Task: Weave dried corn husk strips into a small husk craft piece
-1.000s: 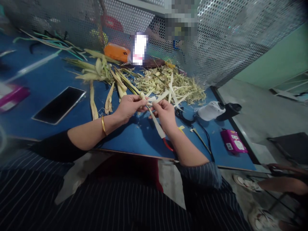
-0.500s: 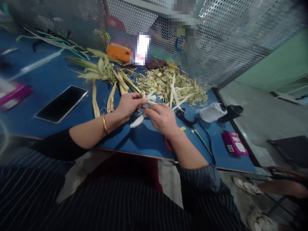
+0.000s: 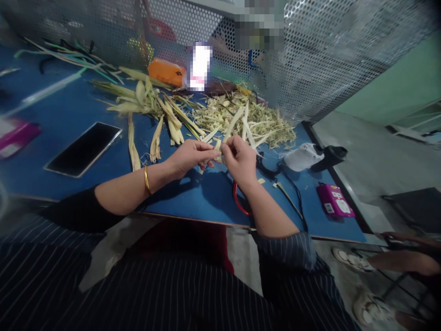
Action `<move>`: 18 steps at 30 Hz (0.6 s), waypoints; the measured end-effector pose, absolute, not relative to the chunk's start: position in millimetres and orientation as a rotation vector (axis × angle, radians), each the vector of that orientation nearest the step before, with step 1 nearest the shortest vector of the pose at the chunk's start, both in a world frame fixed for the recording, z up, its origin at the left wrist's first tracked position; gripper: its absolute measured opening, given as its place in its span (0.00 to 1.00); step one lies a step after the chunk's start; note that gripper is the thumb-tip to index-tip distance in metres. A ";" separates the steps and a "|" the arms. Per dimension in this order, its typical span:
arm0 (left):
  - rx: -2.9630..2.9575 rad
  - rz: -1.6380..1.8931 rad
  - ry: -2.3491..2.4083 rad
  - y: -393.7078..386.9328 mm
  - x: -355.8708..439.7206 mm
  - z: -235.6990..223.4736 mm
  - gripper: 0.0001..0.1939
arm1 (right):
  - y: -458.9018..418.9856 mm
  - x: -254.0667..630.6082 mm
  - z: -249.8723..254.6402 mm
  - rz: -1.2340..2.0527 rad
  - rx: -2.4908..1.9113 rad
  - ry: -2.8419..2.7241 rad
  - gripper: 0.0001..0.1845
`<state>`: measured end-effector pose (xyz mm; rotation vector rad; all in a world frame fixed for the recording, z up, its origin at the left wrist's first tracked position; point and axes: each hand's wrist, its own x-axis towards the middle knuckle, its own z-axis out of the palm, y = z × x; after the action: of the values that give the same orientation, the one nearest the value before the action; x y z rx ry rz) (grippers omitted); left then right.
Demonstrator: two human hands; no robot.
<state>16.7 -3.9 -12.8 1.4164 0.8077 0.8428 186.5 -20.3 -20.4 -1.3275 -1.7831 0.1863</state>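
My left hand (image 3: 191,159) pinches a pale folded piece of corn husk (image 3: 217,145) over the front of the table. Close beside it, my right hand (image 3: 242,164) is closed at the same piece, thumb and forefinger together. A flat husk strip (image 3: 233,124) slants up from the right fingers. The exact fold between the fingertips is partly hidden. Beyond my hands lies a heap of shredded husk (image 3: 268,122), and to its left a bunch of whole dried husks (image 3: 144,99). A red curved handle (image 3: 237,200) shows partly beneath my right forearm.
A black-screened phone (image 3: 83,149) lies on the blue table (image 3: 172,197) at left. White and black rolls (image 3: 303,156), a dark cord (image 3: 292,188) and a purple packet (image 3: 335,200) are at right. An orange pouch (image 3: 166,72) rests by the perforated metal screen (image 3: 310,59).
My right hand has moved up and is turned more upright, with a husk strip now pointing upward from it. The white loose end that hung below my hands is mostly out of sight.
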 end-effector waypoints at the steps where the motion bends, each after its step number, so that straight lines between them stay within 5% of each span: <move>1: 1.434 0.855 0.812 -5.1 17.5 -13.1 0.11 | -20.2 185.4 -21.0 0.195 -1.334 -1.782 0.11; 18: 1.365 1.022 0.965 3.4 15.0 -11.3 0.07 | -18.9 194.7 -12.0 0.693 -1.097 -1.984 0.13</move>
<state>15.0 3.4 -11.3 1.3654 0.9649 1.0222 194.7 -18.9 -12.0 -1.0970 -1.9835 0.6933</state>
